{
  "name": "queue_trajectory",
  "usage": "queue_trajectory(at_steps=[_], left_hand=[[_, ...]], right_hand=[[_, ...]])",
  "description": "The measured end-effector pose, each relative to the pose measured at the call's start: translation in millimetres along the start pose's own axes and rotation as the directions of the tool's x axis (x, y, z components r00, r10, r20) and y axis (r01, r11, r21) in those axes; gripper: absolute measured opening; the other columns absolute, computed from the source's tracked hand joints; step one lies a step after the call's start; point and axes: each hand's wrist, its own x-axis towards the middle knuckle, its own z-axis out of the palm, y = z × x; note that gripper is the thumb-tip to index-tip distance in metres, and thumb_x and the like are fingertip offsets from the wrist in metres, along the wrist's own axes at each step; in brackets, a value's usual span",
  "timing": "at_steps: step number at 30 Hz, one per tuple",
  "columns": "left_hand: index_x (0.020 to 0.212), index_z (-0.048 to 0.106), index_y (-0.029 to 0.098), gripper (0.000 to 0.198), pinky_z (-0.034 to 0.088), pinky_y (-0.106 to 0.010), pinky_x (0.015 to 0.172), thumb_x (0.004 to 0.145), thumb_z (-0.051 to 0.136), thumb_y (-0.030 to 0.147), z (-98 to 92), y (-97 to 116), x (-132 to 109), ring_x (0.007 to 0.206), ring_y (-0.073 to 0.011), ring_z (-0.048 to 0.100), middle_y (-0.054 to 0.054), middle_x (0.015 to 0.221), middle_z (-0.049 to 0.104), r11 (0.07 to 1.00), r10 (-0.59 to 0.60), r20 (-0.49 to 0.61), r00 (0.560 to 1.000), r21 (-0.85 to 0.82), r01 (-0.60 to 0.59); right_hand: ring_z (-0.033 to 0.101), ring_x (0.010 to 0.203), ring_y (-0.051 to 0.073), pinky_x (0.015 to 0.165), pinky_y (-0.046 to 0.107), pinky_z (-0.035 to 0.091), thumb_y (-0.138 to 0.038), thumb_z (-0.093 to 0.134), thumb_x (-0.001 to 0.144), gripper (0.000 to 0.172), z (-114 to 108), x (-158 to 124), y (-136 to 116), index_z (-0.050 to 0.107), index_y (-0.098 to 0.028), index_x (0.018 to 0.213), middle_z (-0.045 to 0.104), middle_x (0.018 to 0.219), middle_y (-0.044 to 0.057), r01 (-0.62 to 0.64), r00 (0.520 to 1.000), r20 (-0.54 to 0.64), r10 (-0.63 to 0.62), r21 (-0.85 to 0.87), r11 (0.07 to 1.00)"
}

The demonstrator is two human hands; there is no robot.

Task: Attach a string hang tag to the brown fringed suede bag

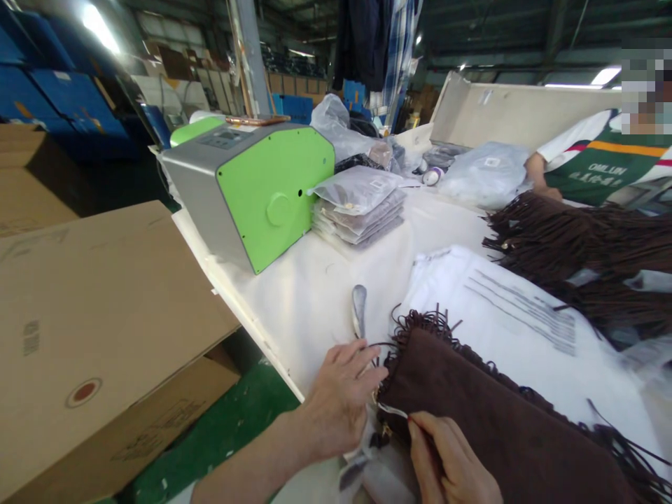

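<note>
A folded brown fringed garment [488,413] lies on the white table [294,301] in front of me, partly on a clear printed plastic bag [504,301]. My left hand [339,399] rests at the garment's left edge, its fingers curled against the fringe. My right hand [446,458] is closed in a pinch on a small white tag or strip [391,409] at the garment's near corner. A metal spoon-like tool [359,308] lies on the table just beyond my left hand.
A green and grey machine [252,189] stands at the table's left. Beside it is a stack of bagged garments [360,210]. More brown fringed fabric [577,245] lies at right, near another person in a green and white top [603,164]. Cardboard boxes [94,322] stand at left.
</note>
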Motion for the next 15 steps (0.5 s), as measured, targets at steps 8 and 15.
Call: queue_trajectory(at_steps=[8, 15], left_hand=[[0.085, 0.051, 0.014, 0.010, 0.036, -0.035, 0.090, 0.084, 0.046, 0.022, -3.3, -18, 11, 0.086, -0.0194, 0.046, -0.006, 0.084, 0.054, 0.922, 0.224, 0.260, 0.939, 0.257, -0.290], [0.074, 0.048, 0.017, 0.012, 0.035, -0.032, 0.073, 0.086, 0.048, 0.018, -6.4, -32, 18, 0.075, -0.0168, 0.044, -0.002, 0.076, 0.052, 0.849, 0.310, 0.259, 0.915, 0.357, -0.389]], right_hand=[[0.060, 0.067, 0.011, 0.063, 0.018, 0.050, -0.018, 0.043, 0.089, 0.014, -6, 12, 0, 0.052, -0.017, 0.098, 0.060, 0.078, 0.004, 0.108, 0.993, 0.061, -0.101, -0.125, 0.986], [0.057, 0.060, 0.011, 0.055, 0.018, 0.047, -0.019, 0.038, 0.090, 0.018, -3, 26, -4, 0.055, -0.016, 0.096, 0.058, 0.073, 0.004, 0.216, 0.975, 0.091, -0.201, -0.209, 0.954]])
